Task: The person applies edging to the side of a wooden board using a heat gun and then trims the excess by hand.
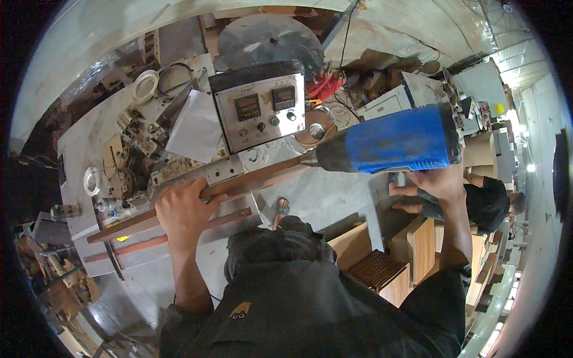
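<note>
My left hand (186, 207) is wrapped round a long brown wooden strip (259, 181), thumb along its near side. The strip slants from the lower left up toward the middle, across the front of a machine table (77, 149). My right hand (439, 181) grips a blue power tool (397, 142) from below; most of the fingers and the handle are hidden by its body. Its black tapered nose points left, and the tip meets the strip's right end or lies just over it. I cannot tell whether they touch.
A control box (259, 110) with two displays and knobs stands behind the strip. White paper (196, 126), a white ring (145, 86) and metal machine parts (125, 179) lie on the table. At right, a person in black (486, 203) is near wooden panels (421, 244). A brown stool (377, 268) stands nearer.
</note>
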`<act>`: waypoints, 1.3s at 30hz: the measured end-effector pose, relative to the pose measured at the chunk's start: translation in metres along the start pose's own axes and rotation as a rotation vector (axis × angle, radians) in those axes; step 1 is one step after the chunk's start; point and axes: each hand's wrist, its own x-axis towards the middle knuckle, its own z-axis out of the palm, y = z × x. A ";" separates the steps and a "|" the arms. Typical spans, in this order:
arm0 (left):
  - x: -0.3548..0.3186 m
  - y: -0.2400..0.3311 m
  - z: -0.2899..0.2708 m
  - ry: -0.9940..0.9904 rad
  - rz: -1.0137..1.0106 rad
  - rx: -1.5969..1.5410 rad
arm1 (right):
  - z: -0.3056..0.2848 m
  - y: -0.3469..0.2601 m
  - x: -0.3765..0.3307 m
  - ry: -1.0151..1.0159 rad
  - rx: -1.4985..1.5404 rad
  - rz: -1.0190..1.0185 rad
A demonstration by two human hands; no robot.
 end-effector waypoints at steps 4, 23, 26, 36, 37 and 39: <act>0.002 0.001 -0.001 -0.004 -0.007 -0.005 | 0.006 -0.006 0.002 -0.062 -0.040 0.068; -0.006 -0.004 0.002 -0.049 -0.042 0.034 | 0.013 0.025 -0.030 0.103 0.246 0.203; -0.004 -0.003 0.000 -0.058 -0.028 -0.003 | 0.011 0.022 -0.023 0.074 0.107 0.142; 0.000 0.001 -0.006 -0.052 -0.007 -0.014 | 0.022 0.002 0.000 -0.053 0.088 -0.024; 0.000 0.002 -0.006 -0.046 -0.010 -0.018 | 0.022 0.002 -0.001 -0.091 0.087 0.028; -0.001 0.001 -0.006 -0.043 -0.013 -0.024 | 0.021 0.004 -0.005 0.010 -0.122 -0.060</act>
